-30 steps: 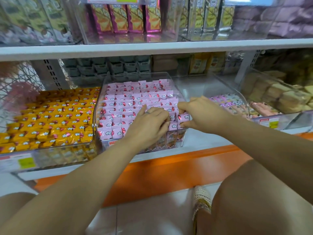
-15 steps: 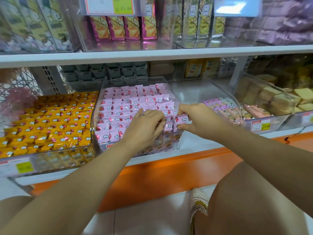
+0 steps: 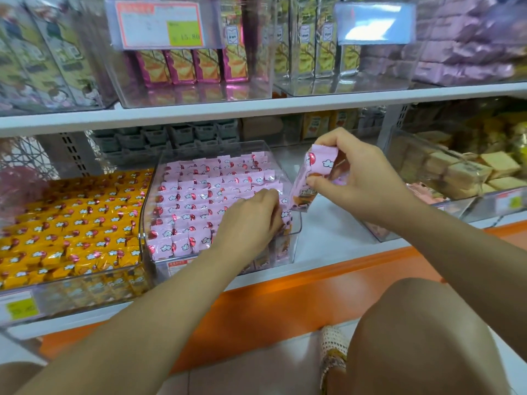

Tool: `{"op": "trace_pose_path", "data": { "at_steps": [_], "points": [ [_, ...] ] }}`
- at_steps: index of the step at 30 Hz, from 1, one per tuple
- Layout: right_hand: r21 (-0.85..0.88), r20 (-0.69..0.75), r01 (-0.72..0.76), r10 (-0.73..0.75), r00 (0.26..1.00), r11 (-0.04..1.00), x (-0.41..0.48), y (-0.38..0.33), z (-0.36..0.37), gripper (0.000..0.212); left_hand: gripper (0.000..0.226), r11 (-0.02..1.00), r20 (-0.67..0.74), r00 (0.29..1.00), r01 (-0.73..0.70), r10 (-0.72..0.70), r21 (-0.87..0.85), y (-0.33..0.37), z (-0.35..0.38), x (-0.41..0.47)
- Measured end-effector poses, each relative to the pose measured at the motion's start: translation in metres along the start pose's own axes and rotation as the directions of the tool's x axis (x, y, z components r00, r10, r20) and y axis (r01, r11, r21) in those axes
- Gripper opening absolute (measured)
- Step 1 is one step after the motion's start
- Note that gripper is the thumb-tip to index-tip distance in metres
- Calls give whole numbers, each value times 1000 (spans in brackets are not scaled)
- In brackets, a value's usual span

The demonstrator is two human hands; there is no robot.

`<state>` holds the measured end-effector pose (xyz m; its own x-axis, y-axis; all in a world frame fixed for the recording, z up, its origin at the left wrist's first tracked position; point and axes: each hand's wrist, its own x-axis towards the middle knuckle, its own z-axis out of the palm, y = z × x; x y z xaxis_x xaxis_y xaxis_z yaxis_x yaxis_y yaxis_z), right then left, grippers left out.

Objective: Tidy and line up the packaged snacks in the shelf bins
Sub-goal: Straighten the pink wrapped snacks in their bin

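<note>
Pink packet [image 3: 313, 178] pinched in right hand [image 3: 356, 181]; left hand [image 3: 248, 223] fingertips hidden among packets [image 3: 196, 201], grip unclear.

White upper shelf [image 3: 285, 105] edge runs across; orange-bordered price card [image 3: 159, 24] with a yellow-green patch hangs top left; glare-washed blue label [image 3: 373, 22] top right; perforated grey upright [image 3: 71, 155] and wire mesh [image 3: 25, 155] behind, left; yellow price tag [image 3: 21, 307] bottom left; orange plinth [image 3: 285, 286] below the lower shelf; pale floor tiles [image 3: 256, 374]; woven sandal [image 3: 333, 349] beside a bare knee [image 3: 422, 337].
</note>
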<state>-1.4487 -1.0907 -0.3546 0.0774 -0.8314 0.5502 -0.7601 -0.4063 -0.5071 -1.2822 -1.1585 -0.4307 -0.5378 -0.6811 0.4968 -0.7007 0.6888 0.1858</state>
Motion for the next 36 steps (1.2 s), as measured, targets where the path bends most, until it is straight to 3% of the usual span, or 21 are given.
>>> {"op": "trace_pose_path", "data": {
  "at_steps": [7, 10, 12, 15, 20, 24, 29, 33, 36],
  "points": [
    [8, 27, -26, 25, 999, 1000, -11, 5, -1, 31, 14, 967, 257, 965, 107, -45, -231, -6, -7, -2],
    [8, 40, -24, 24, 999, 1000, -14, 8, 3, 29, 43, 974, 324, 946, 81, -8, -212, -10, -11, 1],
    [14, 50, -16, 15, 999, 1000, -16, 10, 5, 28, 43, 988, 303, 953, 39, 7, -147, -9, -10, 0],
    [11, 47, -7, 7, 999, 1000, -18, 11, 6, 27, 32, 990, 217, 973, 103, -80, -93, -3, -2, 0],
    [13, 20, -10, 9, 1000, 1000, -17, 12, 9, 29, 15, 979, 202, 971, 154, -126, -134, 11, 6, 7],
    [82, -67, -29, 35, 997, 996, -16, 12, 4, 30, 35, 971, 326, 944, 128, -57, -200, 5, 1, 11],
    [366, -108, -93, 142, 984, 926, -8, 13, 5, 34, 45, 945, 353, 936, 132, -19, -299, -11, -26, 11],
    [495, -29, -195, 241, 970, 847, -8, 19, 23, 28, 21, 975, 381, 922, 143, -69, -170, -29, -33, -1],
    [456, 53, -282, 290, 956, 844, -6, 25, 33, 26, 9, 990, 328, 940, 125, -96, -68, -32, -31, -10]
  ]
}}
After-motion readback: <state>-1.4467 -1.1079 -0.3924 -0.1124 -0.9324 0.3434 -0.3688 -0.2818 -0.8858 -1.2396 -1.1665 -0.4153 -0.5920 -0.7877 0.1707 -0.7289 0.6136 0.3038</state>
